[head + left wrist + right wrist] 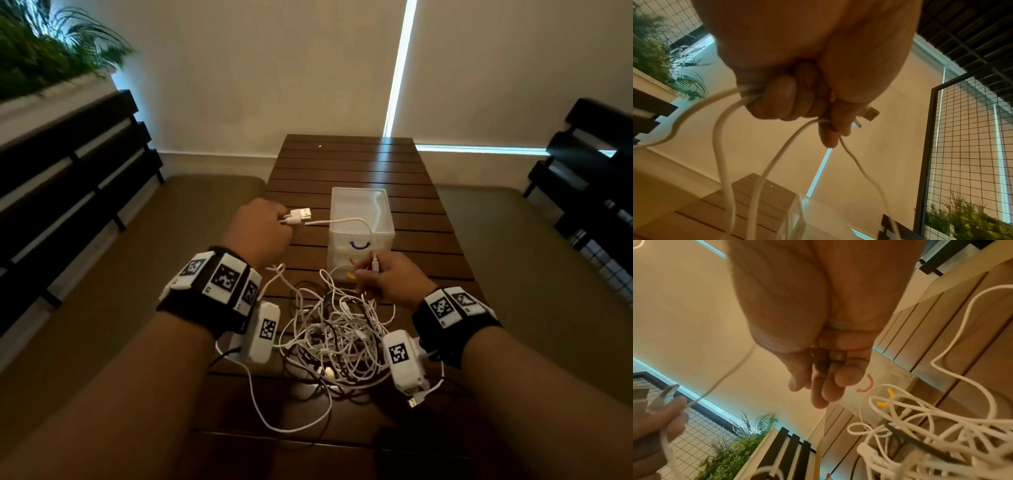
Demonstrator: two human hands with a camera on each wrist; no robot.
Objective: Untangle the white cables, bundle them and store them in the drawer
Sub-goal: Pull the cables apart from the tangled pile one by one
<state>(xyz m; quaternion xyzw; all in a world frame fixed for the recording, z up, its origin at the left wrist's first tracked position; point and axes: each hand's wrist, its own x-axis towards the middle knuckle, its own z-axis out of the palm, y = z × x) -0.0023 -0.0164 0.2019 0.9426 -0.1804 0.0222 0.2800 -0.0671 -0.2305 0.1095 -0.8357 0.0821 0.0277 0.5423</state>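
Head view, left to right. At left centre of the frame the left hand (260,226) was closed round a small bunch of white cable ends, a USB plug (301,215) and a thinner connector jutting from the fist toward the right; the left wrist view confirmed fingers (785,99) curled over several strands that hung down in loops. One thin white cable (356,224) arched from that fist across the front of the clear plastic drawer unit (359,219), at centre frame, to the right hand (390,277), which pinched a small connector between thumb and fingertips just below the unit. The step in hand was judged to be the untangling: ends were being gathered while most of the work remained. In the lower centre of the frame the tangle of white cables (335,335) lay on the slatted wooden table (359,164), between the two wrists, thin and thick strands looped through one another with at least one dark lead among them; a long loop trailed toward the bottom edge. The next move probably called for drawing the pinched cable free of the heap slowly, so that loops slid rather than tightened. The drawers, marked by a purple handle (358,245) above and a yellow one below, appeared closed, so one would need opening before storage
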